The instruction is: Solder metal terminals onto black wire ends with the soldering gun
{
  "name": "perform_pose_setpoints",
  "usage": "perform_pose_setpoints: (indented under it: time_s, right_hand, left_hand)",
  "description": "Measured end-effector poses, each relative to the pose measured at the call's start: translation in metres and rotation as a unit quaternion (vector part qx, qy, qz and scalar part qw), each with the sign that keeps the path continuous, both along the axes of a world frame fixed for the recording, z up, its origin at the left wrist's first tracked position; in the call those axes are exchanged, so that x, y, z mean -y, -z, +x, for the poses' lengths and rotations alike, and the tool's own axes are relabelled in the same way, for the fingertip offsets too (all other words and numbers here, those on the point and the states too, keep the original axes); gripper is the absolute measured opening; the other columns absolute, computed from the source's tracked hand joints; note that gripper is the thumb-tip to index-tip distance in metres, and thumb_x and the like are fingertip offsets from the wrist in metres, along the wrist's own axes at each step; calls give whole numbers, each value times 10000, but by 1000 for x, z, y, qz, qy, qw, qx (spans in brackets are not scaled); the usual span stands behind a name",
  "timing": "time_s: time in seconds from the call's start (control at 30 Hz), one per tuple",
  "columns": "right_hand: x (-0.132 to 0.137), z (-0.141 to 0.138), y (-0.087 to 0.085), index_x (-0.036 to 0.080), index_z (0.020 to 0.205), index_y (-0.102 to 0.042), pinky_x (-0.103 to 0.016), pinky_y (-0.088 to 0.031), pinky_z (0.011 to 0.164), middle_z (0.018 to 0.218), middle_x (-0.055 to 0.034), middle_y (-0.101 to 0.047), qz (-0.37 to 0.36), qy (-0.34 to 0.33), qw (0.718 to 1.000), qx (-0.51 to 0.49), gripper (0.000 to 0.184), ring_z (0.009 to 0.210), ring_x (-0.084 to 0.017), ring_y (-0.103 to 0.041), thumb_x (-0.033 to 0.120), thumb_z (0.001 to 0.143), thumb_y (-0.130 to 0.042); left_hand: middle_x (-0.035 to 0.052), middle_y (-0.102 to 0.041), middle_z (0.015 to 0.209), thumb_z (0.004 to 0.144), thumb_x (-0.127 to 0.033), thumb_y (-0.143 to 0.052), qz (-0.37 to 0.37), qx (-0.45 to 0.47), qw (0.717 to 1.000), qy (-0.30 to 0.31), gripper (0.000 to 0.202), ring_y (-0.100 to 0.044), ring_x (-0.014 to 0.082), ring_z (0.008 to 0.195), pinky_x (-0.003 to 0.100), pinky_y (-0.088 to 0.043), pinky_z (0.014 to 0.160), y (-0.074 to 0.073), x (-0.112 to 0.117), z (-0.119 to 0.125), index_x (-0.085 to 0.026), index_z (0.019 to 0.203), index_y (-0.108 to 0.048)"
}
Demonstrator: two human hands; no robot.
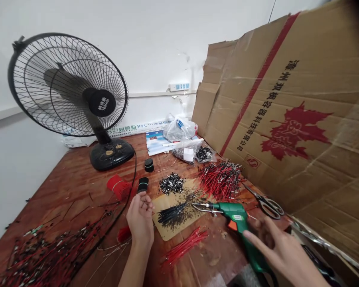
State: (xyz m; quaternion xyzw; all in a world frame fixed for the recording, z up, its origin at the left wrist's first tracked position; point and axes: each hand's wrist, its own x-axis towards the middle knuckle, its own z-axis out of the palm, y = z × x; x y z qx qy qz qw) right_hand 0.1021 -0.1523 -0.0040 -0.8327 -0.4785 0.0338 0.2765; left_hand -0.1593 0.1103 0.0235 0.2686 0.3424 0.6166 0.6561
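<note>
My left hand (pixel 141 219) is raised just left of a tan board, its fingers curled together; whatever they may hold is hidden. Behind its fingertips stands a banded bundle of black wires (pixel 143 184). A green soldering gun (pixel 233 215) with an orange trigger lies with its tip pointing left over the board's right edge. Beside its handle is my right hand (pixel 275 243), thumb and fingers apart, not closed around it. On the tan board (pixel 164 235) lie loose black wires (pixel 170 215) and dark bits. Red wires (pixel 185 245) lie in front of the board.
Small black-and-silver parts (pixel 172 183) are heaped behind the board, near a pile of red-wired pieces (pixel 221 179). Scissors (pixel 269 205) lie at right by a cardboard sheet (pixel 257 99). A black fan (pixel 112 153) stands back left, its cord crossing the table. More wired pieces (pixel 54 255) spread front left.
</note>
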Motion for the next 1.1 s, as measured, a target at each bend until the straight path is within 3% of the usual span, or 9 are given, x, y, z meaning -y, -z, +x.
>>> perform_pose_setpoints:
  time_s: [0.1,0.27,0.5,0.67,0.77,0.87,0.93,0.97,1.1]
  right_hand:
    - [-3,-14,17,247,986,-417,-327,-448,515,684,2,-598,-28,5,1000,13,471,594,-260,-637,667,842,-573]
    - [-20,-17,20,237,1044,-381,-337,-486,628,928,-52,-642,24,-26,999,32,432,757,-260,-671,585,872,-571]
    - [-9,-11,32,233,1014,-414,-275,-405,547,735,10,-554,54,-23,997,-44,408,557,-174,-521,501,835,-665]
    - [-1,-14,44,218,910,-407,-245,-375,560,802,2,-487,163,15,980,-114,418,603,-134,-465,459,799,-731]
    - [-1,-18,47,204,834,-391,-235,-327,547,761,10,-406,226,57,964,-131,439,614,-122,-396,435,778,-760]
    - [-4,-22,44,197,786,-365,-229,-296,543,733,17,-339,266,85,948,-154,457,624,-117,-341,418,778,-765]
    - [-5,-24,39,194,767,-351,-222,-287,534,724,19,-313,281,85,939,-180,468,622,-113,-318,405,777,-769]
    - [-5,-24,36,192,759,-343,-217,-285,526,722,19,-301,291,84,932,-198,477,617,-110,-308,398,773,-773]
    - [-5,-17,23,200,777,-325,-206,-364,501,695,24,-368,329,82,879,-334,501,573,-112,-425,371,750,-795]
  left_hand:
    - [9,-544,683,686,-388,-751,21,-22,999,-10,351,-473,95,591,196,-389,517,0,0,1,-121,870,-616]
    - [11,-553,678,717,-374,-722,53,-58,997,-21,315,-476,93,565,202,-386,511,3,-1,3,-120,872,-618]
    - [10,-553,673,743,-354,-698,88,-90,992,-28,268,-485,99,573,203,-391,513,6,-1,3,-125,860,-621]
    - [20,-572,688,777,-366,-690,121,-157,980,3,249,-496,101,576,206,-399,541,6,3,7,-131,845,-645]
    - [42,-614,749,818,-376,-664,193,-289,937,36,241,-548,126,648,221,-425,613,9,9,11,-141,874,-662]
    - [56,-649,828,837,-308,-648,312,-419,852,37,163,-581,167,744,257,-426,701,13,16,16,-169,912,-686]
    - [58,-661,873,824,-240,-652,388,-463,795,50,134,-581,199,817,291,-414,784,16,21,20,-198,938,-709]
    - [60,-668,897,810,-216,-661,410,-468,780,66,155,-580,218,860,311,-403,833,16,23,23,-212,953,-719]
    - [90,-685,1014,738,-191,-724,402,-436,788,168,258,-569,290,1007,377,-337,980,14,24,40,-245,990,-749]
